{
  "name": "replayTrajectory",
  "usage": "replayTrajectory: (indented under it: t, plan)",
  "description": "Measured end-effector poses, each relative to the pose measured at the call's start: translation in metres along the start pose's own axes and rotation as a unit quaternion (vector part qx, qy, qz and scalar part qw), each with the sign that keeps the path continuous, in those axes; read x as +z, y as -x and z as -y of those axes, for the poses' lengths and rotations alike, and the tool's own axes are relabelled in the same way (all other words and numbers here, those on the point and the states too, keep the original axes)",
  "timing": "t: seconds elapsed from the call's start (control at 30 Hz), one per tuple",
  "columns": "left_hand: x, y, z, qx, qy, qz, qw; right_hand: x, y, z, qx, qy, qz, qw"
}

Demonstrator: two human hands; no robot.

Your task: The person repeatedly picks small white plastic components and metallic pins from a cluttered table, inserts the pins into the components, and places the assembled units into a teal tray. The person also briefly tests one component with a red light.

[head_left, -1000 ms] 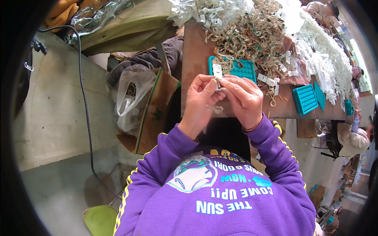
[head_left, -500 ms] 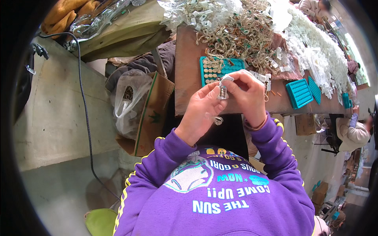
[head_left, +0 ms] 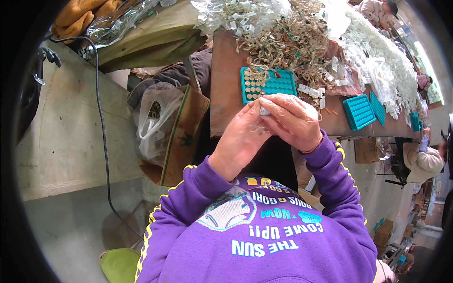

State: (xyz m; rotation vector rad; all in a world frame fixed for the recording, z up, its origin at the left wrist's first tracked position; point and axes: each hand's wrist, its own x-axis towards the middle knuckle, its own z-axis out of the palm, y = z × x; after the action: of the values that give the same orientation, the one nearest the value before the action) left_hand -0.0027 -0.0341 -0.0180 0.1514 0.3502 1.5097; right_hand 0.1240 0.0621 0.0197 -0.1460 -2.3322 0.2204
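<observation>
A small white plastic housing (head_left: 264, 112) is pinched between my two hands over the near edge of the table, mostly covered by fingers. My left hand (head_left: 242, 137) grips it with thumb and fingers closed. From the other side, my right hand (head_left: 296, 121) closes over it, fingertips pressed together. A thin pale wire loop (head_left: 258, 129) hangs by the left palm. Just beyond my hands lies a teal pocketed tray (head_left: 284, 87), its left part filled with several round tan pieces (head_left: 255, 84).
Tangled wired parts (head_left: 295, 45) are heaped at the table's far side, beside white casings (head_left: 243, 19) in clear plastic. White pieces (head_left: 375, 56) pile up rightward. Another teal tray (head_left: 358, 112) stands right. A carton (head_left: 181, 137) with a plastic bag is at left. A person (head_left: 415, 160) sits far right.
My right hand has folded down over the housing, and the fingers of both hands are closer together. The metal parts inside the housing, seen before, are now hidden.
</observation>
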Motion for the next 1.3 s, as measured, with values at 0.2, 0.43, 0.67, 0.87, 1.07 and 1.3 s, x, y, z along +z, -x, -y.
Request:
replayTrajectory:
  t: [0.2, 0.43, 0.67, 0.87, 1.07, 1.3]
  plan:
    - [-0.006, -0.002, 0.000, -0.007, 0.034, 0.026, 0.999, -0.003, 0.000, 0.002, 0.017, -0.032, 0.009, 0.999]
    - [-0.003, 0.004, 0.000, -0.015, 0.029, 0.020, 0.999, -0.004, 0.000, 0.004, 0.025, -0.020, 0.023, 0.999]
    - [0.000, 0.009, -0.002, 0.105, -0.232, -0.021, 0.967, -0.010, -0.002, 0.004, 0.083, -0.064, 0.026, 0.994]
    - [0.000, 0.009, -0.003, 0.110, -0.254, -0.015, 0.961, -0.016, -0.004, -0.001, 0.061, -0.087, 0.059, 0.993]
    - [0.003, 0.010, -0.002, 0.090, -0.245, -0.012, 0.965, -0.012, -0.003, -0.001, 0.026, -0.057, 0.024, 0.998]
    - [-0.001, 0.003, 0.000, 0.061, -0.116, 0.023, 0.991, 0.004, 0.005, 0.001, 0.083, -0.072, -0.073, 0.991]
